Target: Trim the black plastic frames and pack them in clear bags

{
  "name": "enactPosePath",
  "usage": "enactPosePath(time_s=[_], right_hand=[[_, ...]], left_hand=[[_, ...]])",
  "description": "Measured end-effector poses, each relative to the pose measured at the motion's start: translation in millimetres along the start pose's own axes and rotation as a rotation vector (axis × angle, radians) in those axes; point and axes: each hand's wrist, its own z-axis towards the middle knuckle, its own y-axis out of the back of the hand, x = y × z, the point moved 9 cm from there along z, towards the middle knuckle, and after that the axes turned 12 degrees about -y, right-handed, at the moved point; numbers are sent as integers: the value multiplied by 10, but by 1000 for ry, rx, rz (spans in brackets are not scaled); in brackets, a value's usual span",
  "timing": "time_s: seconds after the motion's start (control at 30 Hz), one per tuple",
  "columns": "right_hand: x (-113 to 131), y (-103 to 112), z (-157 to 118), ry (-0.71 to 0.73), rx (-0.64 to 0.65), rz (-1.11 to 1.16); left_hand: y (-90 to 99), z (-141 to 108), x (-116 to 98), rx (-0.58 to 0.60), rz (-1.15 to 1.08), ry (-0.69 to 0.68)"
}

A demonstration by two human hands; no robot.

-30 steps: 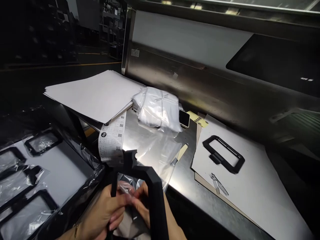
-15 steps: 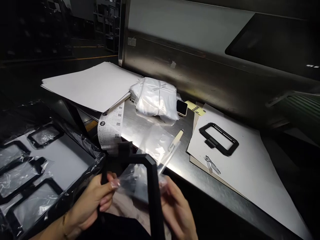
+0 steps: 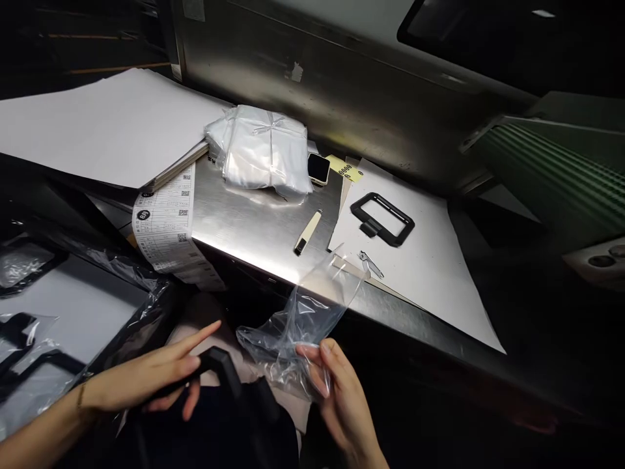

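My right hand point(image 3: 339, 391) pinches the lower part of a clear plastic bag point(image 3: 297, 326), whose open end rises over the steel table edge. The bag looks empty. My left hand point(image 3: 146, 374) sits at the top of a black plastic frame point(image 3: 219, 368), low over my lap, with its fingers spread and the index finger straight. Most of that frame is lost in the dark below. A matching black frame point(image 3: 382, 218) lies on a white sheet point(image 3: 424, 280) on the table, out of reach of both hands.
A cream utility knife point(image 3: 307, 231) and small metal clippers point(image 3: 371, 264) lie on the steel table. Behind them are a bagged white pack point(image 3: 263, 153), a small black-faced device point(image 3: 318, 169) and a printed label strip point(image 3: 166, 225). At left, a tray point(image 3: 73, 312) holds bagged black frames.
The bag has come off the frame and now hangs from my right hand. The black frame has dropped lower with my left hand. The view has shifted, and the knife lies flat.
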Motion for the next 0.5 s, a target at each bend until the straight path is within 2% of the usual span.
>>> enactPosePath(time_s=[0.03, 0.07, 0.17, 0.23, 0.3, 0.4, 0.5], right_hand=[[14, -32, 30, 10, 13, -20], [27, -82, 55, 15, 35, -47], [50, -267, 78, 16, 133, -181], [42, -334, 58, 19, 195, -313], [22, -287, 31, 58, 204, -472], [-53, -62, -35, 202, 105, -714], [-354, 53, -171, 306, 56, -879]], left_hand=[[-142, 79, 8, 127, 63, 33], [-242, 169, 11, 194, 91, 52], [-433, 443, 40, 255, 107, 73], [-484, 558, 106, 253, 123, 77], [-453, 591, 198, 218, 140, 82], [-321, 527, 356, 147, 152, 103], [-205, 446, 487, 89, 145, 132]])
